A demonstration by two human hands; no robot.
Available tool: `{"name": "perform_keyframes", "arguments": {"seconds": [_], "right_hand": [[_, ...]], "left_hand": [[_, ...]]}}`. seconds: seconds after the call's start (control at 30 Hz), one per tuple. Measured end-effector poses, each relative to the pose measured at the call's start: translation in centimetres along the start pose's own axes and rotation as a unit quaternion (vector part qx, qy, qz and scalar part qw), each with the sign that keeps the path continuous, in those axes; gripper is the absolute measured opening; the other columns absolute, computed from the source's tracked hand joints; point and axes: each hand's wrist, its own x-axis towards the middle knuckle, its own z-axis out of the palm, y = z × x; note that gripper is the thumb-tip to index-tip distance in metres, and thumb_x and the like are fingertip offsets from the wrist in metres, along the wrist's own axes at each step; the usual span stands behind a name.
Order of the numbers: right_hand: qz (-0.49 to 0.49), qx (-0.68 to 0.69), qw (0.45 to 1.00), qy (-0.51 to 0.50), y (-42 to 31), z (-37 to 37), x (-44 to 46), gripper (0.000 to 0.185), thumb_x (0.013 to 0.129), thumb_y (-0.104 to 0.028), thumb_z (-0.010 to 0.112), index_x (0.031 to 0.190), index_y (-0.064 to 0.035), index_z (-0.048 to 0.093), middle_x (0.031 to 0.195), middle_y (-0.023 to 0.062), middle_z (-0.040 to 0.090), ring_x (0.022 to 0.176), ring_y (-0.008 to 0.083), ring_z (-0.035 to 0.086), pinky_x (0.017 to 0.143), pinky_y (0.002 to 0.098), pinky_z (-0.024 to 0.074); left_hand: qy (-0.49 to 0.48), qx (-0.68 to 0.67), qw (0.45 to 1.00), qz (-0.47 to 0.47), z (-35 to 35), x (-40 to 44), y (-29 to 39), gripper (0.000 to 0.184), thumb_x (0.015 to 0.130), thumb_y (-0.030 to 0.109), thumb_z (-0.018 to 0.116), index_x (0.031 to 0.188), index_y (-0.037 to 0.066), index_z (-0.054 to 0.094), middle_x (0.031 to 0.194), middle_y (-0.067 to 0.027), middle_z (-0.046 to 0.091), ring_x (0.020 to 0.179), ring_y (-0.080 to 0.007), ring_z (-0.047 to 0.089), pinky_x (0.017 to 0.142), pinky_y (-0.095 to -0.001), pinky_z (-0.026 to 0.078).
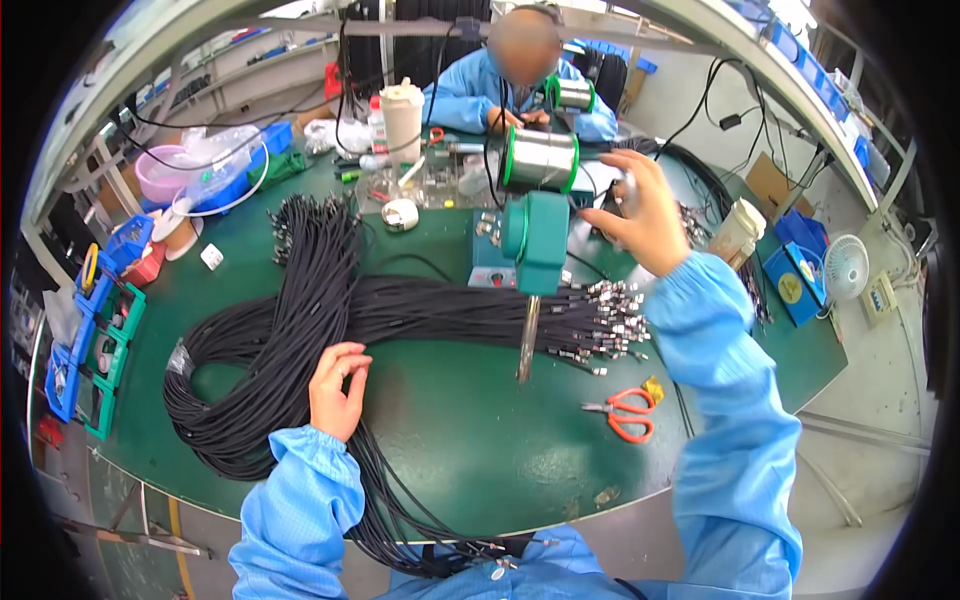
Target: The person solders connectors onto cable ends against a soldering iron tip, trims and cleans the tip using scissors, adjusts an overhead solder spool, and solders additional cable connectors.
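My left hand (338,391) rests at the edge of a thick bundle of black cables (290,350), its fingers loosely bent and the thumb apart. Nothing shows in its grip. The bundle loops at the left, and metal connectors (615,315) cluster at its right end. My right hand (648,218) is raised just right of a spool of solder wire (541,160), thumb and fingers spread. A pale object shows behind its fingers; whether they touch it, I cannot tell. Below the spool stands a teal device (540,240) with a metal rod (528,340) pointing down.
Orange-handled scissors (632,414) lie on the green table (480,430). A co-worker in blue (465,90) sits opposite, behind another solder spool (572,95). Cups (402,120), a small fan (846,262) and parts bins (100,350) stand around. Hanging wires cross the far side.
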Motion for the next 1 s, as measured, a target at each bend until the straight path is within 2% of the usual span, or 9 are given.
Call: {"name": "perform_keyframes", "arguments": {"seconds": [0.07,0.23,0.3,0.37,0.4,0.53,0.73,0.9,1.0], "right_hand": [[-0.038,-0.01,0.998,0.047,1.2,2.7,2.3,0.052,0.06,-0.013,0.077,0.106,-0.0033,0.054,0.117,0.0117,0.046,0.086,0.0186,0.05,0.079,0.029,0.0402],[0.014,-0.004,0.993,0.115,2.9,5.8,6.3,0.055,0.061,-0.023,0.079,0.105,-0.0011,0.053,0.107,0.0103,0.052,0.082,0.02,0.052,0.076,0.029,0.0417],[0.144,0.115,0.981,0.058,4.2,5.5,8.1,0.052,0.061,-0.027,0.079,0.1,-0.0008,0.056,0.096,0.0093,0.055,0.075,0.019,0.053,0.071,0.0281,0.0427],[0.27,0.231,0.935,-0.002,5.6,5.3,9.6,0.05,0.062,-0.032,0.08,0.094,-0.0005,0.058,0.085,0.0083,0.058,0.067,0.0181,0.053,0.065,0.0273,0.0437],[0.268,0.231,0.935,-0.001,6.2,5.5,10.0,0.05,0.062,-0.032,0.08,0.094,-0.0005,0.058,0.085,0.0083,0.058,0.067,0.0181,0.053,0.065,0.0273,0.0437],[0.28,0.037,0.947,-0.153,7.9,6.4,11.8,0.041,0.059,-0.036,0.08,0.074,-0.002,0.062,0.063,0.0082,0.059,0.054,0.0158,0.053,0.055,0.0253,0.0452],[0.238,-0.019,0.963,-0.123,3.3,5.1,12.3,0.036,0.064,-0.035,0.077,0.071,-0.0016,0.065,0.062,0.0071,0.061,0.052,0.0142,0.053,0.053,0.0245,0.0444],[0.282,0.078,0.953,-0.076,1.4,3.4,12.7,0.027,0.072,-0.027,0.071,0.078,-0.0006,0.068,0.065,0.0068,0.063,0.054,0.0142,0.055,0.054,0.0239,0.0451],[0.212,0.248,0.944,-0.043,-0.1,3.2,12.1,0.019,0.074,-0.018,0.068,0.084,-0.0019,0.068,0.069,0.0063,0.065,0.056,0.0132,0.057,0.054,0.0228,0.0453]], "left_hand": [[0.007,0.004,1.0,0.011,0.0,0.1,0.1,0.013,0.073,-0.006,0.055,0.084,0.0,0.059,0.1,-0.0093,0.056,0.086,-0.0227,0.055,0.076,-0.0291,0.045],[0.008,-0.004,1.0,0.001,0.0,0.1,-0.1,0.014,0.072,-0.007,0.055,0.084,0.0,0.059,0.1,-0.0089,0.056,0.086,-0.0227,0.055,0.076,-0.0291,0.045],[0.004,-0.012,1.0,-0.01,0.0,0.1,-0.1,0.014,0.072,-0.007,0.056,0.084,0.0,0.06,0.1,-0.0088,0.056,0.086,-0.0224,0.055,0.075,-0.0289,0.045],[-0.001,-0.02,1.0,-0.02,0.0,0.0,-0.1,0.014,0.072,-0.007,0.056,0.084,0.0,0.06,0.1,-0.0088,0.056,0.086,-0.022,0.056,0.075,-0.0286,0.046],[0.0,-0.02,1.0,-0.018,0.0,-0.1,-0.2,0.014,0.072,-0.007,0.056,0.084,0.0,0.06,0.1,-0.0088,0.056,0.086,-0.022,0.056,0.075,-0.0286,0.046],[0.002,-0.023,1.0,-0.009,0.0,0.0,-0.2,0.013,0.072,-0.007,0.056,0.083,0.0,0.06,0.1,-0.0086,0.056,0.086,-0.0211,0.055,0.073,-0.0274,0.046],[0.005,-0.031,0.999,-0.008,-0.2,0.0,0.0,0.013,0.073,-0.007,0.056,0.083,0.0,0.06,0.1,-0.0087,0.055,0.085,-0.0206,0.055,0.072,-0.0265,0.046],[0.001,-0.035,0.999,-0.005,-0.1,0.0,-0.2,0.014,0.073,-0.008,0.054,0.084,-0.001,0.059,0.101,-0.0098,0.054,0.085,-0.0203,0.054,0.072,-0.026,0.045],[0.004,-0.029,1.0,-0.002,-0.1,-0.1,-0.1,0.014,0.073,-0.007,0.056,0.084,0.0,0.06,0.1,-0.0089,0.055,0.085,-0.0206,0.055,0.072,-0.0266,0.046]]}}
